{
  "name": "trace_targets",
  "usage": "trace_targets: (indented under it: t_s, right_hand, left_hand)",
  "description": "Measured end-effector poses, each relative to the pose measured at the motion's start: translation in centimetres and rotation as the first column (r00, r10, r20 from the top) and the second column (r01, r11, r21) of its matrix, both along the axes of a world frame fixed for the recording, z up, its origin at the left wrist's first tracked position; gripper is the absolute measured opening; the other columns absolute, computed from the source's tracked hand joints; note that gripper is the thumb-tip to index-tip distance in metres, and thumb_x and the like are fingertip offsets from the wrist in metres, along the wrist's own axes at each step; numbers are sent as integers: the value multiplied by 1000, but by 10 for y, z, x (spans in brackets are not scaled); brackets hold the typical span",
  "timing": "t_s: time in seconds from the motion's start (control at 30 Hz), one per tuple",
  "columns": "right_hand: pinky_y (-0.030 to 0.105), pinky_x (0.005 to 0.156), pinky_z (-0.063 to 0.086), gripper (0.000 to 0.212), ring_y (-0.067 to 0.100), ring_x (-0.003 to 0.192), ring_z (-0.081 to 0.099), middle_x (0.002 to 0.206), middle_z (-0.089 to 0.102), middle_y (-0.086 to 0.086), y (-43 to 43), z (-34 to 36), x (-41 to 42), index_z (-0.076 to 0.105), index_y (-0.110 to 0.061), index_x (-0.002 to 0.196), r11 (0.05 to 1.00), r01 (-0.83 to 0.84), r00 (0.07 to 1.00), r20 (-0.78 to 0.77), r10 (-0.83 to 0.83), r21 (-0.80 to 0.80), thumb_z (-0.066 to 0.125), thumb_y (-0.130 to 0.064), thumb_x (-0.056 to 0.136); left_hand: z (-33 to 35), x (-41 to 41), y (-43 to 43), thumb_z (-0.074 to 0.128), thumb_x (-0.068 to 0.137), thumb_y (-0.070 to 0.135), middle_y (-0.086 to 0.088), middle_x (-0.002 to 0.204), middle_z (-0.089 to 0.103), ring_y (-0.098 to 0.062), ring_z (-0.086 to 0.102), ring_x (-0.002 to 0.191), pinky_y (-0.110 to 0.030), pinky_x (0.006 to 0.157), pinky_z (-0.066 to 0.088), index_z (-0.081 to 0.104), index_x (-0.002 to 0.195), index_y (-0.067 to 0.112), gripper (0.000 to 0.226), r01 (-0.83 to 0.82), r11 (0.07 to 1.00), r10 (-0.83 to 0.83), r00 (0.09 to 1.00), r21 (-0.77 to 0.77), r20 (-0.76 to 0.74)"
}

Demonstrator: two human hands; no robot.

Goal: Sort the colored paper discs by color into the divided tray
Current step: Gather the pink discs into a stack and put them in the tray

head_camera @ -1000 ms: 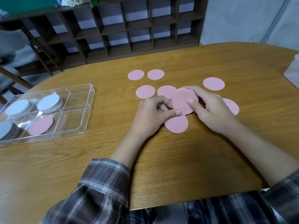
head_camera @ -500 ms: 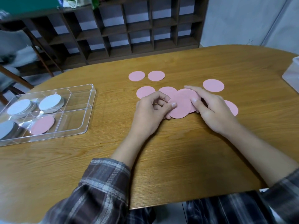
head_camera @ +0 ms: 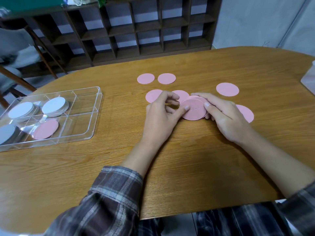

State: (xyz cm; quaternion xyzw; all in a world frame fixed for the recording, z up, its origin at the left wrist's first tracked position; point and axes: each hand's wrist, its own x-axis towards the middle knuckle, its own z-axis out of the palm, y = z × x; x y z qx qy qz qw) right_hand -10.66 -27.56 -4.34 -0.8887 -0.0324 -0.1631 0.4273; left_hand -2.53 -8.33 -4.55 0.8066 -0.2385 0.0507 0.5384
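Both hands, left hand [head_camera: 161,114] and right hand [head_camera: 225,116], grasp pink disc stack [head_camera: 194,109] on table [head_camera: 187,159]; divided tray [head_camera: 95,106] at 9 o'clock.

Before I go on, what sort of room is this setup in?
Probably a classroom or activity room, though I can't be sure: a wooden table serves as the worktop, a dark wooden cubby shelf lines the wall behind it, and a chair stands at the far left.

Both hands, left hand [head_camera: 161,114] and right hand [head_camera: 225,116], pinch a pink disc stack [head_camera: 194,109] on the table [head_camera: 187,167].
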Motion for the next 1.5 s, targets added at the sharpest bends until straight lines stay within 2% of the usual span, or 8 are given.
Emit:
trace_targets:
  t_s: [0.17,0.4,0.6,0.77,1.07,1.17,1.37,1.5]
  right_hand:
    - [17,87,44,45,1,96,61,108,67,-26,4,4,-2,54,-34,147,1000,5,999,-49,-6,-13,42,-34,104]
    - [42,95,51,46,25,102,65,116,71,7,2,-5,3,45,-41,150,991,50,997,-48,-56,-125,52,-32,105]
    - [3,84,39,44,3,99,59,117,68,-6,-2,-4,5,53,-28,148,985,160,987,-6,-160,-67,55,-21,105]
    - [6,81,38,29,2,97,56,112,64,-13,-10,-1,6,59,-22,132,958,284,958,43,-285,24,53,-19,105]
    - [8,75,41,27,2,86,57,106,64,-9,-8,2,5,58,-23,131,944,328,944,14,-329,33,51,-19,105]
    - [1,70,38,28,-19,81,58,105,63,-3,-5,4,4,57,-17,133,947,321,946,43,-322,25,50,-15,106]
    - [31,83,48,28,19,86,65,106,69,3,-6,0,5,57,-25,133,959,284,958,53,-283,-5,52,-19,105]
    - [21,80,49,29,15,80,68,104,68,-1,-5,0,5,58,-24,133,979,204,977,57,-204,6,52,-16,106]
  left_hand:
    - [2,-4,-3,86,86,29,13,75,72,2,67,63,-12,69,50,79,102,19,20,4,1000,-5,999,27,44]
    - [4,-6,-4,85,86,29,7,75,71,-6,63,65,-10,65,46,77,96,15,20,13,999,-15,997,34,75]
    - [-3,-4,-2,78,90,39,7,117,72,-8,65,105,-24,95,50,67,131,19,46,122,967,-159,975,226,153]
    - [-12,-1,1,73,93,45,9,140,64,-16,55,127,-41,108,44,59,142,23,56,175,874,-284,941,454,185]
    - [-11,2,3,71,96,43,8,109,71,-16,60,105,-36,90,50,72,118,21,31,147,874,-290,923,464,254]
    - [-8,1,4,57,105,37,7,100,72,-16,59,95,-39,82,50,71,108,20,22,139,893,-288,908,428,306]
    - [-2,0,5,47,110,27,0,90,66,-16,48,80,-41,74,45,62,105,14,20,74,946,-188,918,315,349]
    - [1,-4,4,53,107,19,2,87,66,-13,51,74,-35,70,46,62,102,11,13,65,968,-150,924,242,353]
